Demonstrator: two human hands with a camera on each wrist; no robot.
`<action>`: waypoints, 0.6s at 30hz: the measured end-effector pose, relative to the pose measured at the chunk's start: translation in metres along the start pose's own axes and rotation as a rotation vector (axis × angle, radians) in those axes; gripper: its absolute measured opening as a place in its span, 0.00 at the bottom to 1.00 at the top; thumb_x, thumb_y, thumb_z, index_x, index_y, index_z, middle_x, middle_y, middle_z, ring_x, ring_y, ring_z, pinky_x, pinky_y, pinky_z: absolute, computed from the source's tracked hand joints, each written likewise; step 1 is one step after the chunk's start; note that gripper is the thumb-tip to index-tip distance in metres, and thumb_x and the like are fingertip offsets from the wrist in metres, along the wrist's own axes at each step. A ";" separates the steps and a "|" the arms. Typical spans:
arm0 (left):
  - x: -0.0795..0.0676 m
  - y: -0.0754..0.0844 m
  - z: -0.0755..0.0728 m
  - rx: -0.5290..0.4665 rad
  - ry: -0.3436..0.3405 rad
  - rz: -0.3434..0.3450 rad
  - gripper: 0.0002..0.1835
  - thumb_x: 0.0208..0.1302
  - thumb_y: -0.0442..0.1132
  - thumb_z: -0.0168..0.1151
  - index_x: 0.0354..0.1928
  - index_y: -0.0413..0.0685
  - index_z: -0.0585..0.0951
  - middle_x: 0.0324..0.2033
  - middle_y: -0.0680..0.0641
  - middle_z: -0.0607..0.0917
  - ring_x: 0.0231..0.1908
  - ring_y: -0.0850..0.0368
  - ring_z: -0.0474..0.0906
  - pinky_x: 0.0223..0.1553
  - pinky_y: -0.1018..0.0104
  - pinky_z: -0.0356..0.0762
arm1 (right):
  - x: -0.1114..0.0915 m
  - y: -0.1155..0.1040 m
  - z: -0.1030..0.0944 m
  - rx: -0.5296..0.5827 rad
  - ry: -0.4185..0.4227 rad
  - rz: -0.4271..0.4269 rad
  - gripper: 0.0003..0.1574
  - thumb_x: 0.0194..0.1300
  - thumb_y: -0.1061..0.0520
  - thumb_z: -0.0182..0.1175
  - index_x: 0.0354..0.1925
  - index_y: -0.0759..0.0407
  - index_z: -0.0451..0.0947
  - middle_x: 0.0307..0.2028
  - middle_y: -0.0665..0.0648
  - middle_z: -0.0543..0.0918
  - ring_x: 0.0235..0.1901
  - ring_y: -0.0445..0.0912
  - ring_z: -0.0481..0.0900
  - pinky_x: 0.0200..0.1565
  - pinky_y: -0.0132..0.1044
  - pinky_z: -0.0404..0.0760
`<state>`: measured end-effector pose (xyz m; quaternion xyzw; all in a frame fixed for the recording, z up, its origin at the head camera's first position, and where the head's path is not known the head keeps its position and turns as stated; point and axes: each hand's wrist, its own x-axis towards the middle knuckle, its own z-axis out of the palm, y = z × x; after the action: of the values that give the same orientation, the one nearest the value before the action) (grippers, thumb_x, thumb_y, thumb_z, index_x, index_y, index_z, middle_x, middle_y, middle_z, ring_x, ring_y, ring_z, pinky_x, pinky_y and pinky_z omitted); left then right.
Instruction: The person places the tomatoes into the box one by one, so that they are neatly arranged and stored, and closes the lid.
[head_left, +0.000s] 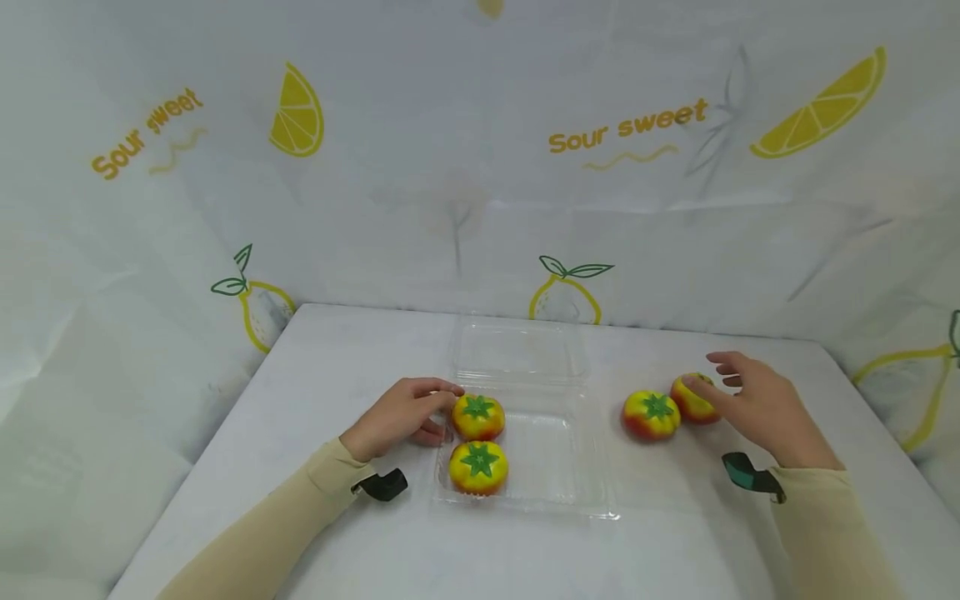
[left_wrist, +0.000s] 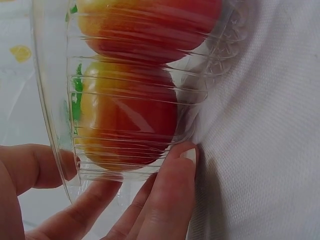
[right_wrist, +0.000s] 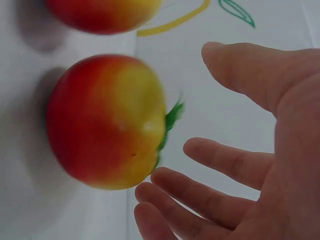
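Observation:
A clear plastic clamshell box lies with two red-and-yellow toy fruits in its left side, a back one and a front one. Each fruit has a green star-shaped leaf top. My left hand holds the box at its left wall, with fingertips at the rim and low on the ribbed side. To the right of the box sit a nearer loose fruit and a farther one. Over the farther fruit hovers my right hand, its thumb and fingers spread and holding nothing.
The box's hinged lid lies folded back toward the rear of the white table. A white curtain with printed lemons hangs close behind the table and along its sides.

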<state>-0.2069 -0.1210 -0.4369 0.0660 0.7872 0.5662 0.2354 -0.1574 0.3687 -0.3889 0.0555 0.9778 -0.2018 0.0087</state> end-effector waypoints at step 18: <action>-0.003 0.001 0.001 0.000 0.006 0.000 0.18 0.76 0.50 0.63 0.61 0.56 0.88 0.54 0.44 0.89 0.34 0.51 0.91 0.41 0.60 0.94 | 0.002 0.012 0.004 -0.015 -0.126 0.049 0.61 0.76 0.23 0.53 0.74 0.76 0.63 0.64 0.84 0.76 0.58 0.76 0.76 0.54 0.71 0.82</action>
<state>-0.2040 -0.1208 -0.4352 0.0643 0.7881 0.5662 0.2328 -0.1585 0.3788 -0.3973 0.0663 0.9752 -0.1973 0.0757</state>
